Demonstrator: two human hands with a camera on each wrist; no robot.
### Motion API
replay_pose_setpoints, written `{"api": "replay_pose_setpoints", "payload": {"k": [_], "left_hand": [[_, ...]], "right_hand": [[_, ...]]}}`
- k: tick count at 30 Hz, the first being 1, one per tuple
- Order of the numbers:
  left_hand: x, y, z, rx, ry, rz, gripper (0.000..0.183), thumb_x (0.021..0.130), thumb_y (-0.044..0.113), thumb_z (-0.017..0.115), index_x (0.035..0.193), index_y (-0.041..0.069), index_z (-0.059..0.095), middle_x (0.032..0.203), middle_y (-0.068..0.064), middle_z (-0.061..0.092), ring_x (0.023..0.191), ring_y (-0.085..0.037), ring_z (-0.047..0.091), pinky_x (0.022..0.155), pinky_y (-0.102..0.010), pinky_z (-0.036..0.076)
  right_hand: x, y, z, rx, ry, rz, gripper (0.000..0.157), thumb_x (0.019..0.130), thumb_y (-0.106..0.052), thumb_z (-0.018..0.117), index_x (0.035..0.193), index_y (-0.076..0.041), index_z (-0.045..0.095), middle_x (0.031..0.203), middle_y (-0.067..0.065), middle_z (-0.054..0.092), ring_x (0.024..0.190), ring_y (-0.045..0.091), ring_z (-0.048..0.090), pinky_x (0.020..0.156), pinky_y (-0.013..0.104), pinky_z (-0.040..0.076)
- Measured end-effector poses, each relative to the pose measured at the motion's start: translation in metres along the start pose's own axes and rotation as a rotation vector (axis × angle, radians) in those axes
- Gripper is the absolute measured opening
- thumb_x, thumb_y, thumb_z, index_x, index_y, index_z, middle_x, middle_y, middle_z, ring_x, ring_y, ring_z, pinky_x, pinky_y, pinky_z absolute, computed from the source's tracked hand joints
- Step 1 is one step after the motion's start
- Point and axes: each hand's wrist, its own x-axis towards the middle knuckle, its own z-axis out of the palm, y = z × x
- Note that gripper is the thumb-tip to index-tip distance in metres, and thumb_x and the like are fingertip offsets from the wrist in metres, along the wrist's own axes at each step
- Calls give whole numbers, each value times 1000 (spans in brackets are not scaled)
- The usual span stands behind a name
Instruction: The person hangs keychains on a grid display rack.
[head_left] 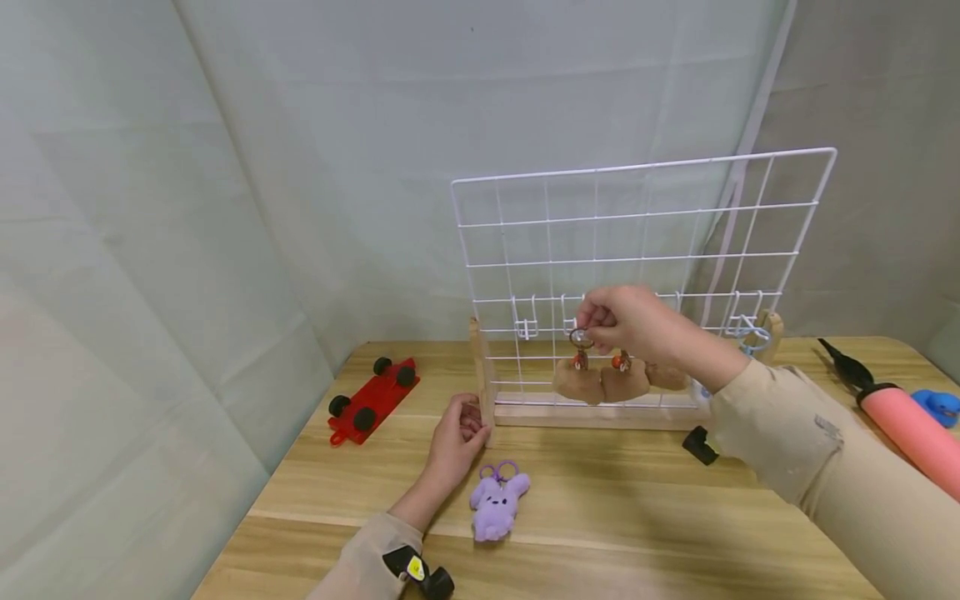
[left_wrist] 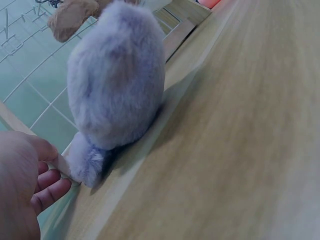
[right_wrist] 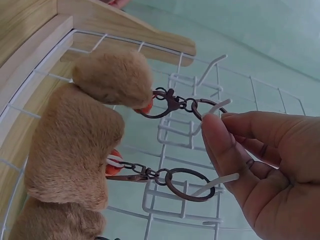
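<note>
My right hand (head_left: 626, 318) pinches a dark metal key ring (right_wrist: 202, 103) between thumb and forefinger, right at the tip of a white hook (right_wrist: 220, 106). From that ring, by a clasp (right_wrist: 171, 102) with an orange bead, hangs a brown plush keychain (head_left: 579, 382). A second, similar ring (right_wrist: 180, 196) sits around the neighbouring hook, with more brown plush (right_wrist: 72, 145) below it. My left hand (head_left: 455, 442) grips the wooden end stand (head_left: 482, 367) of the white wire rack (head_left: 645, 213) low down, thumb on the near side. Close beside it lies a purple plush keychain (head_left: 495, 508) with purple rings.
At left, a red toy car chassis (head_left: 381, 402) with black wheels lies on the wooden table (head_left: 600, 533). At right are a pink pump (head_left: 911, 429) with a black nozzle and a blue rubber duck (head_left: 939, 406). A light blue ring (head_left: 753, 338) hangs by the rack's right end.
</note>
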Motion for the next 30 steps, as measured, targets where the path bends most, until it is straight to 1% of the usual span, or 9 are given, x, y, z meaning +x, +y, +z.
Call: {"api": "replay_pose_setpoints", "payload": {"k": [3,6,11,15,21,26,30], "left_hand": [[0,0,0,6,0,9,39,83,-7,66,117,-1,48,97,-19,60,77,-8,54,65,-16,49],[1,-1,0,2,2,11,39,83,-7,66,117,0,48,97,-19,60,77,-8,54,65,-16,49],[1,-1,0,-5,1,5,39,83,-7,65,117,0,48,98,-19,60,77,-9,54,65,-16,50],[1,-1,-1,1,6,9,39,83,-8,65,117,0,48,98,-19,60,77,-8,54,65,-16,50],[0,-3,0,9,16,42,39,82,-8,66,116,-1,48,95,-18,60,76,-5,53,64,-16,50],[-1,-3,1,7,9,30,38,83,-7,66,116,-1,48,96,-18,60,76,-6,53,64,-17,50],[-1,-1,1,10,10,18,38,83,-7,66,117,-1,48,96,-18,59,77,-6,53,64,-16,50]], "right_hand": [[1,0,0,-8,-5,-15,5,88,3,61,92,1,62,80,11,67,68,20,64,62,28,56],[2,1,1,-30,-1,-35,4,87,4,61,91,2,62,77,9,66,66,19,63,61,28,55],[5,4,3,-61,-2,-19,3,88,1,64,90,1,62,78,8,66,65,15,60,61,25,52],[6,4,4,-88,1,-15,3,87,0,65,89,-3,63,77,7,67,65,12,58,61,24,51],[5,2,3,-130,16,-11,9,85,2,63,88,-7,63,77,3,65,69,12,57,65,26,48],[5,5,5,-131,18,-7,11,85,4,61,90,-6,64,78,4,66,72,13,59,66,28,50],[5,4,6,-136,31,-11,8,86,1,65,92,-5,65,81,5,67,76,14,62,71,30,53]]}}
